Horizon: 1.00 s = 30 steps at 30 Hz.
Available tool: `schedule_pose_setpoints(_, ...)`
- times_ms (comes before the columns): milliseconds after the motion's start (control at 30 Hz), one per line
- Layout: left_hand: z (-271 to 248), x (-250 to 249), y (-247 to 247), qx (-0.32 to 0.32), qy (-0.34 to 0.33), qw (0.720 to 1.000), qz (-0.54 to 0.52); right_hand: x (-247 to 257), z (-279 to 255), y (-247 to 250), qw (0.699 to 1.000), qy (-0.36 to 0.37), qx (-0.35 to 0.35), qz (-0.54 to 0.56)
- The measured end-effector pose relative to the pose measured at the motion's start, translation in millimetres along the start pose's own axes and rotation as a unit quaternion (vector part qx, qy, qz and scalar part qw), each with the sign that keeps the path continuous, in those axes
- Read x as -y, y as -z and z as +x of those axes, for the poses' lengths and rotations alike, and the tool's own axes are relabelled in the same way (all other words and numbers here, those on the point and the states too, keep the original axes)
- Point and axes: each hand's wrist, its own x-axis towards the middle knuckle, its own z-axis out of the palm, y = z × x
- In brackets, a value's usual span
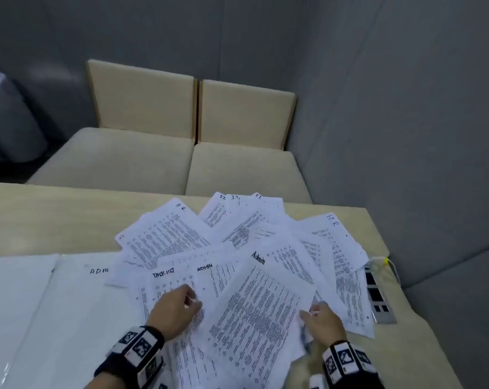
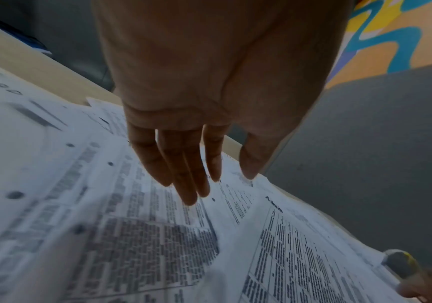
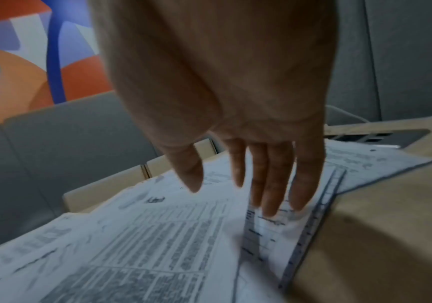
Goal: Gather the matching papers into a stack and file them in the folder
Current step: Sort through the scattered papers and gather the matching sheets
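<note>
Several printed sheets lie fanned over the beige table (image 1: pixel 41 214), hand-labelled "Admin", "ADMIN", "H.R." and "I.T.". The top "Admin" sheet (image 1: pixel 254 310) lies between my hands. A white folder (image 1: pixel 55 310) marked "ADM" lies open at the left. My left hand (image 1: pixel 181 304) hovers over the "TASK LIST" sheet (image 1: pixel 167 279), fingers (image 2: pixel 183 174) straight and holding nothing. My right hand (image 1: pixel 321 318) is at the right edge of the "Admin" sheet (image 3: pixel 157 235), fingers (image 3: pixel 271 184) straight and pointing down to the papers beneath, holding nothing.
A power socket panel (image 1: pixel 378 293) is set into the table's right edge, with a cable (image 1: pixel 383 261) beside it. Beige seat cushions (image 1: pixel 181 158) stand beyond the table. Grey padded walls (image 1: pixel 406 108) enclose the right and back.
</note>
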Motion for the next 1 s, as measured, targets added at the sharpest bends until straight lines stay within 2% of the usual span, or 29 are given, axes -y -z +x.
schedule_pose_setpoints(67,14,-13,-20,-0.002,0.022,1.0,-0.004,-6,16,6,0.998,-0.048,-0.029,0.011)
schedule_pose_setpoints(133,22,-31,-36,0.002,0.047,0.999,-0.006,-11,32,12,0.997,-0.061,-0.052,0.015)
schedule_pose_setpoints(300,26,-58,-69,0.039,0.122,0.99,0.065,-10,70,26,0.995,-0.012,-0.091,-0.032)
schedule_pose_setpoints(400,21,-59,-75,0.062,0.137,0.989,0.02,-1,89,31,0.995,0.01,-0.086,-0.05)
schedule_pose_setpoints(467,13,-53,-69,0.02,0.139,0.989,-0.044,7,95,33,0.994,0.012,-0.095,-0.057)
schedule_pose_setpoints(600,2,-29,-55,-0.098,0.206,0.971,-0.065,17,106,28,0.993,0.008,-0.105,-0.06)
schedule_pose_setpoints(667,4,-18,-56,-0.113,0.241,0.958,-0.104,19,110,21,0.994,0.018,-0.091,-0.057)
schedule_pose_setpoints(733,10,-19,-60,-0.101,0.255,0.942,-0.194,22,108,15,0.996,0.018,-0.065,-0.062)
schedule_pose_setpoints(800,21,-26,-62,-0.07,0.258,0.939,-0.216,27,102,12,0.997,0.024,-0.048,-0.052)
schedule_pose_setpoints(867,32,-30,-65,-0.044,0.237,0.949,-0.203,33,96,14,0.998,0.037,-0.05,-0.027)
schedule_pose_setpoints(933,41,-30,-61,-0.055,0.219,0.957,-0.183,38,91,20,0.996,0.056,-0.069,-0.014)
schedule_pose_setpoints(1000,43,-26,-49,-0.089,0.209,0.95,-0.214,42,84,28,0.991,0.076,-0.111,0.004)
